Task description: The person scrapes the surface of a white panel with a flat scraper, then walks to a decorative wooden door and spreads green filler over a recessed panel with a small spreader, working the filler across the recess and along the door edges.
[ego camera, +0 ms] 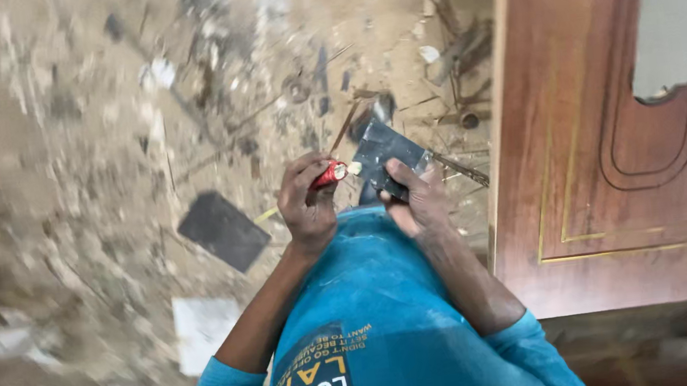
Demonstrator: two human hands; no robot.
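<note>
**Inspector:** State each hand.

**Assistant:** The left hand [306,201] is wrapped around a small red tube [326,173], whose pale nozzle points across at the piece in the other hand. The right hand [414,198] grips a dark flat metal plate [386,156], thumb lying over its near face, fingers beneath. Both are held in front of the person's blue shirt [376,300], well above the floor [64,205].

**Inspector:** Surroundings?

**Assistant:** A brown wooden door panel [601,132] with inlaid gold lines lies just to the right. The floor is strewn with rubble, thin rods and scraps; a dark square tile [222,229] and a white sheet [203,325] lie to the left.

**Inspector:** Risks?

**Assistant:** In my judgement, three. The nozzle sits very near the right thumb, so a hard squeeze could put the contents on skin rather than on the plate. The plate is pinched at one end only; pressure from the tube could tilt it or let it slip into the debris. The picture is blurred, so whether the nozzle touches the plate cannot be told.
</note>
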